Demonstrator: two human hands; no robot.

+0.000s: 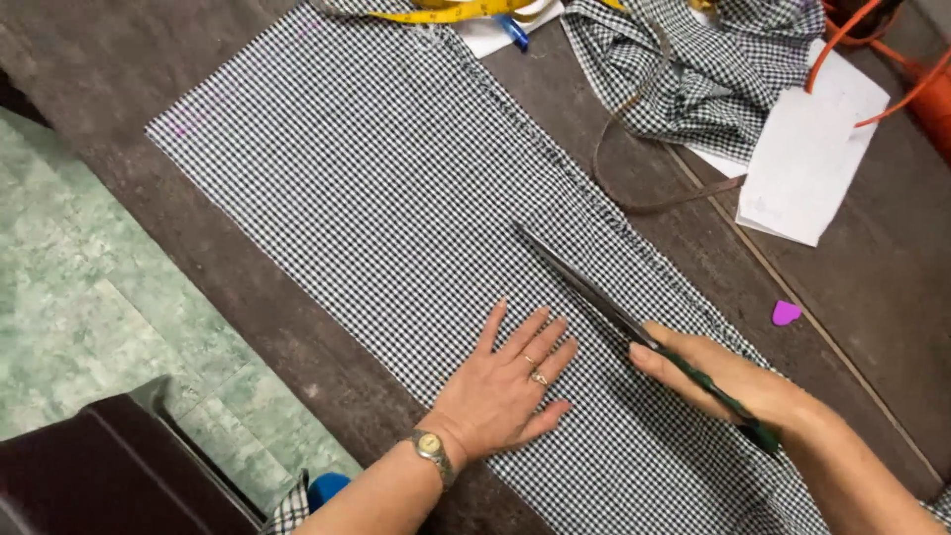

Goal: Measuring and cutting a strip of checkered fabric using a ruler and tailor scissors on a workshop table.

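A long piece of black-and-white checked fabric (pixel 376 168) lies flat across the dark wooden table (pixel 119 59). My left hand (pixel 510 381) presses flat on the fabric, fingers spread, with rings and a wristwatch on. My right hand (pixel 728 376) grips the green handles of long scissors (pixel 584 282). The dark blades point up and left and lie over the cloth near its right edge.
A crumpled heap of the same checked cloth (pixel 693 59) sits at the top right beside white paper sheets (pixel 807 149). A yellow tape measure (pixel 451 12), a blue pen (pixel 513 32), a pink chalk piece (pixel 785 313), orange cord (pixel 872 50) and a dark chair (pixel 109 476) surround the work.
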